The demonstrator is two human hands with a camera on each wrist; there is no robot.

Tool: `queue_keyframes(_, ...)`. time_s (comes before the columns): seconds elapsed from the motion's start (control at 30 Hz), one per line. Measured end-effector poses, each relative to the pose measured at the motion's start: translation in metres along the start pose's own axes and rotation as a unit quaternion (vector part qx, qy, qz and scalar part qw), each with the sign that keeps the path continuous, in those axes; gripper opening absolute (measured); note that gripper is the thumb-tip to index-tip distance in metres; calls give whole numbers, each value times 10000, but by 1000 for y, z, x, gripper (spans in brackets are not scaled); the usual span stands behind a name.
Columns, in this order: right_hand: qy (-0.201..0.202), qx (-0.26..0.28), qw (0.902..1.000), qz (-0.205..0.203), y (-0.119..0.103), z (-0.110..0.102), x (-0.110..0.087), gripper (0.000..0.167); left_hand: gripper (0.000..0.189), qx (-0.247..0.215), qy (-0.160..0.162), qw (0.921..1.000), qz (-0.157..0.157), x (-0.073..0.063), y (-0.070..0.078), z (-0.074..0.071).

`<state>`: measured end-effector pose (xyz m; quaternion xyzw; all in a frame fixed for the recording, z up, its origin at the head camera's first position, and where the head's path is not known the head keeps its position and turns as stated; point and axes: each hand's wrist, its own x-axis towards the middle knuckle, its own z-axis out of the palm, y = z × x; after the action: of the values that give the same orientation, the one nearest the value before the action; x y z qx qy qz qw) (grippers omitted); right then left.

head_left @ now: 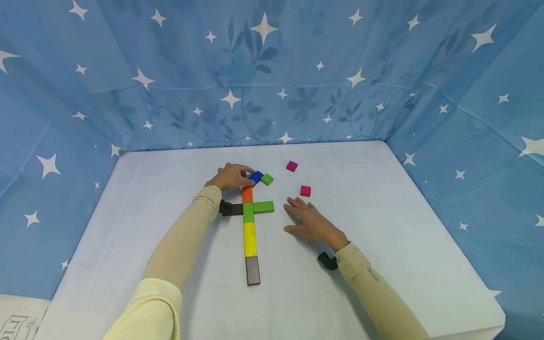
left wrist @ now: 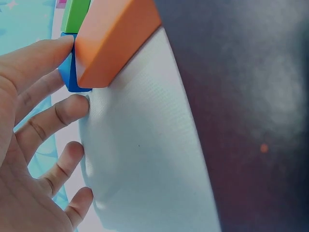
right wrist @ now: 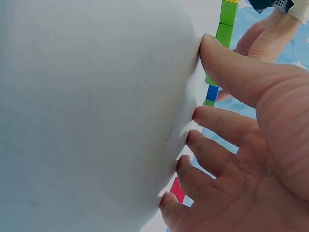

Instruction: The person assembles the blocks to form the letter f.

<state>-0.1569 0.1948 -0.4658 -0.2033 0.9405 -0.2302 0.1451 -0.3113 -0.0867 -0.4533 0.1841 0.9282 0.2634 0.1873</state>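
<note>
My left hand [head_left: 231,176] pinches a blue block [head_left: 256,177] between thumb and forefinger at the far end of a row of blocks. In the left wrist view, the blue block [left wrist: 69,72] sits against the end of an orange block [left wrist: 108,43]. A small green block [head_left: 267,179] touches the blue one on its right. The row runs toward me: orange, green [head_left: 248,212], yellow [head_left: 250,238], then dark brown [head_left: 252,270]. A green block [head_left: 263,207] and a dark brown block [head_left: 233,210] branch sideways. My right hand [head_left: 312,222] rests on the table, fingers spread, holding nothing.
A magenta block [head_left: 292,166] and a red block [head_left: 305,191] lie apart on the white table [head_left: 382,198], beyond my right hand. Blue star-patterned curtains [head_left: 272,71] stand along the table's back and sides.
</note>
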Motion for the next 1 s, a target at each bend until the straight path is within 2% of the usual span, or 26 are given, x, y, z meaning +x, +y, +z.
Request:
queue_keyframes(0.27, -56, -7, 10000, -15, -1, 2, 4, 75, 50, -146, -2, 9999, 9, -5, -7, -2)
queue_keyframes(0.4, -79, -55, 9999, -51, -1, 4, 5, 75, 54, -242, 81, 9995, 175, -11, -19, -5)
queue_keyframes(0.5, -109, -126, 9999, -28, -2, 5, 5, 76, 60, -238, 177, 9993, 211, -22, -31, -10)
queue_keyframes(0.6, -140, -256, 9996, 15, -1, 5, 4, 76, 67, -41, 224, 9997, 132, -39, -46, -14)
queue_keyframes(0.73, -201, -420, 9989, -33, -1, 2, 2, 77, 78, 286, 252, 9993, -29, -68, -69, -16)
queue_keyframes(0.9, -220, -314, 9993, -10, -4, -11, 2, 73, 91, 560, 351, 9977, -149, -108, -93, -7)
queue_keyframes(1.0, 10, -128, 9999, -90, -5, -22, 7, 65, 96, 723, 420, 9964, -133, -131, -99, 0)
